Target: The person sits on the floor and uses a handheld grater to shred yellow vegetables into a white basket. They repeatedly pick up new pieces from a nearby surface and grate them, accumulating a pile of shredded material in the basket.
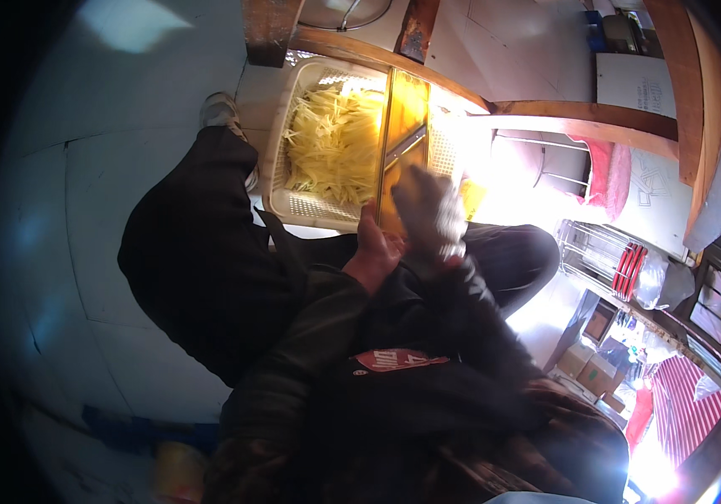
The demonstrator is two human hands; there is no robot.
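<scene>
My left hand (375, 249) is bare and grips the near end of a wooden mandoline slicer (407, 101), thumb along its left edge. The slicer lies across a pale plastic basket (319, 219), its slanted metal blade (406, 146) partway along the board. My right hand (430, 208), in a light glove, is over the board just below the blade. It is blurred by motion, and whatever may be under its palm is hidden. Pale yellow vegetable strips, perhaps potato (335, 148), are heaped in the basket left of the slicer.
A wooden frame (392, 53) runs along the basket's far side. Strong glare washes out the area right of the basket. Further right are a wire rack (587, 249) and cardboard boxes (597, 372). My knees flank the basket's near side, above a tiled floor (140, 246).
</scene>
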